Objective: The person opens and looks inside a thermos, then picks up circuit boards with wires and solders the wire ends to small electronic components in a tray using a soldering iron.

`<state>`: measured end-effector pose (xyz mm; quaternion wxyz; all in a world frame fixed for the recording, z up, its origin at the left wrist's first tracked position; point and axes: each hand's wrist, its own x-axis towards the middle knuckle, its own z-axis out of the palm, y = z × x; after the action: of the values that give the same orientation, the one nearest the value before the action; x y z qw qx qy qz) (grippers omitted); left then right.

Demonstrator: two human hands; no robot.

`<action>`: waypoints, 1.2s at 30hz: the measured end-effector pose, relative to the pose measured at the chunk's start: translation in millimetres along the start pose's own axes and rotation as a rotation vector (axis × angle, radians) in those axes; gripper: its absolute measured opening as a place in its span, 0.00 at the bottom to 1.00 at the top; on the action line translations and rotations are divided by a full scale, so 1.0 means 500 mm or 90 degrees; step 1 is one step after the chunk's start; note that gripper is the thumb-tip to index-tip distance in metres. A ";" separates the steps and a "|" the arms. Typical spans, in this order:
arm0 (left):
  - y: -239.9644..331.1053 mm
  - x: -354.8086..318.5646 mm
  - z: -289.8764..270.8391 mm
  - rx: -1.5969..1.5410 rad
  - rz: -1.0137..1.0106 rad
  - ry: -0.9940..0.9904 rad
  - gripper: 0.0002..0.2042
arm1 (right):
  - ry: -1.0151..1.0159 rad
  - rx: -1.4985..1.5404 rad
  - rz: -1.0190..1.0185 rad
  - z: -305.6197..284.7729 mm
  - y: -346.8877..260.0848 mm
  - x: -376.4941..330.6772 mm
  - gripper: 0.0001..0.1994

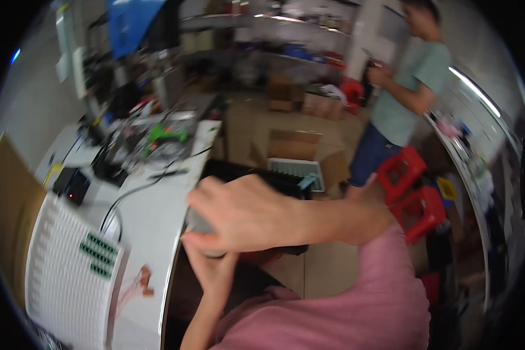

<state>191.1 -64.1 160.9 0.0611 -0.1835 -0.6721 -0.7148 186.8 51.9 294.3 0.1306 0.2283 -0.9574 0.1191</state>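
Note:
My right hand (248, 210) reaches across from the right, bare below a pink sleeve, with its fingers curled over a grey rounded object (199, 221). Under it, my left hand (213, 268) comes up from the lower edge and closes around the same object from below. Only small grey patches show between the fingers, so its kind cannot be made out. Both hands are slightly blurred, just off the edge of the white worktable (151, 233). To their left on the table stands a white ribbed tray (70, 262) with several small green circuit boards (98, 252) in it.
Orange parts with thin wires (146, 283) lie beside the tray. A black box (72, 185), a dark cable (122, 198) and a green tool (168, 134) are farther back. An open carton (294, 140) stands on the floor. Red stools (417, 213) and a standing person (411, 87) are at right.

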 end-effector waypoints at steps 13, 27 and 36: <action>-0.006 0.020 -0.002 -0.016 0.019 -0.164 0.35 | -0.271 0.109 -0.162 -0.059 0.057 -0.004 0.18; 0.050 0.013 0.002 -0.116 -0.133 -0.392 0.30 | -0.033 0.330 -0.235 -0.126 0.062 -0.069 0.25; 0.123 0.024 0.035 -0.021 -0.031 -0.426 0.34 | 0.230 1.061 -0.052 -0.111 0.112 -0.163 0.30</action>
<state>203.6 -50.4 223.1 -0.1831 -0.3930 -0.6472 -0.6271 241.7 149.5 311.9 0.0751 0.2618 -0.5123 0.8144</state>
